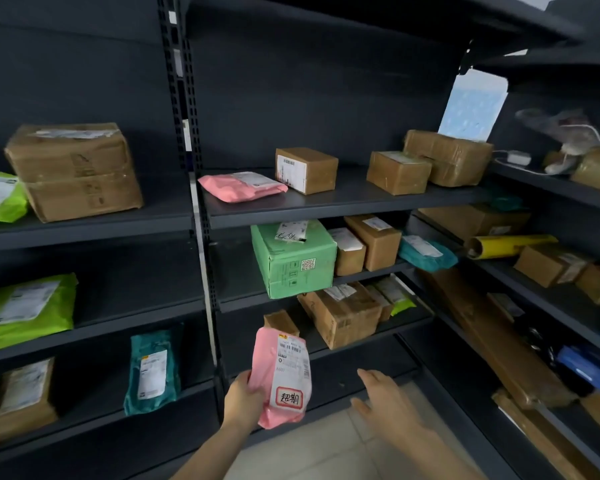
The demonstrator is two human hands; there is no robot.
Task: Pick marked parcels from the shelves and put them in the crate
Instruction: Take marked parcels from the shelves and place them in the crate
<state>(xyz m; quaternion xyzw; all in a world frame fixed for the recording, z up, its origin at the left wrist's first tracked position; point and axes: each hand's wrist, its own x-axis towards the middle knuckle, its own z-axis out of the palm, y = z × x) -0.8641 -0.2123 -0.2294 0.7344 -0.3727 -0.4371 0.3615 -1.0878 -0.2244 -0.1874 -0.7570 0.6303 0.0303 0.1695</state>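
My left hand (242,400) grips a pink mailer parcel (280,375) by its left edge, holding it upright in front of the lower shelves. A white label with a red-framed handwritten mark sits on its lower part. My right hand (381,398) hovers to the right of the parcel with straight fingers, apart from it and holding nothing. A second pink mailer (241,186) lies flat on the upper middle shelf. No crate is in view.
Dark metal shelving (326,207) fills the view in a corner. It carries brown cartons (73,171), a green box (293,259), lime mailers (28,311) and teal mailers (153,370). A long brown carton (496,341) leans at right. Pale floor tiles (319,452) lie below.
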